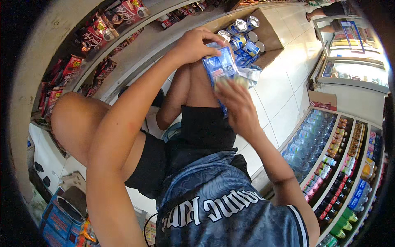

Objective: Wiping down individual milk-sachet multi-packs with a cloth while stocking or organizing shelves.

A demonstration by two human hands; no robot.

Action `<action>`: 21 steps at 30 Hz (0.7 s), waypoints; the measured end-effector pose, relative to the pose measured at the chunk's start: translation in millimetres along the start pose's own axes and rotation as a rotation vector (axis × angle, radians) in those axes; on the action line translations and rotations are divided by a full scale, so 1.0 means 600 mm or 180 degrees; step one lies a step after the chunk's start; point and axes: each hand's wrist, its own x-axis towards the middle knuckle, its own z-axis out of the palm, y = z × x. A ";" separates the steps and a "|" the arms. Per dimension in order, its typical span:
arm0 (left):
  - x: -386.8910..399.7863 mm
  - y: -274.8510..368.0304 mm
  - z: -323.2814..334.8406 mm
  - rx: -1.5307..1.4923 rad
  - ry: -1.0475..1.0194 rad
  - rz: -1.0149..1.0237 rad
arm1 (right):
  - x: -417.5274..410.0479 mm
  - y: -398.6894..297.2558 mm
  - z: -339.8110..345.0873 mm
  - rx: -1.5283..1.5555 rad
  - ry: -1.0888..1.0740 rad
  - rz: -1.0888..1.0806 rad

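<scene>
My left hand [197, 46] grips the upper end of a blue plastic packet [222, 63] above my bent knee. Blurred by motion, my right hand [236, 102] is at the packet's lower part; a pale yellowish thing [239, 81] shows by its fingers, too blurred to name. Whether those fingers hold it or press on the packet is unclear. Just beyond the hands stands an open cardboard box [271, 51], with several metal cans [240, 25] and blue packets [242, 58] in it. A white and blue crumpled plastic wrapper [249, 75] lies beside the box's near edge.
Shelves with red packets [101, 31] run along the left. On the right, a slanted rack [331, 139] holds rows of drink bottles [304, 139]. A glass display case [355, 71] stands behind it, with part of a person [327, 12] near it. White floor tiles [277, 102] lie between.
</scene>
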 end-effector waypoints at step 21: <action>-0.040 0.021 -0.057 0.0591 -0.0209 -0.0035 | 0.166 0.038 -0.031 0.1368 0.0608 0.0302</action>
